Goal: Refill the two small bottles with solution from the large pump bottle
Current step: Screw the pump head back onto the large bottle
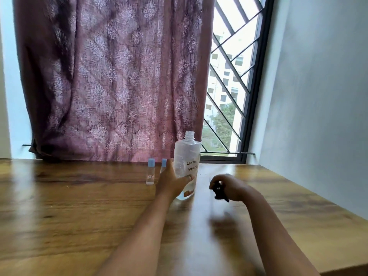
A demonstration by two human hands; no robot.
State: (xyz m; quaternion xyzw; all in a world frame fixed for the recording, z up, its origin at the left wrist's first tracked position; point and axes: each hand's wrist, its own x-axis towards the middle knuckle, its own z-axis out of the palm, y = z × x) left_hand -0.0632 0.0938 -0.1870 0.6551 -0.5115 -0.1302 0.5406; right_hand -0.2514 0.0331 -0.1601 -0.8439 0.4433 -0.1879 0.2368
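Note:
A large clear bottle (pixel 187 156) with a handwritten label stands upright on the wooden table (pixel 79 206), its neck open with no pump on it. My left hand (pixel 171 180) grips its lower left side. My right hand (pixel 229 187), a little to the right and just above the table, is closed on the black pump head (pixel 219 193). Two small clear bottles with blue caps stand left of the big one: the first small bottle (pixel 150 172) is fully in view, the second small bottle (pixel 164 163) is partly hidden behind my left hand.
A purple patterned curtain (pixel 111 76) hangs right behind the bottles. A barred window (pixel 233 86) and a white wall (pixel 318 96) lie to the right. The table's right edge (pixel 338 226) runs diagonally toward the near corner.

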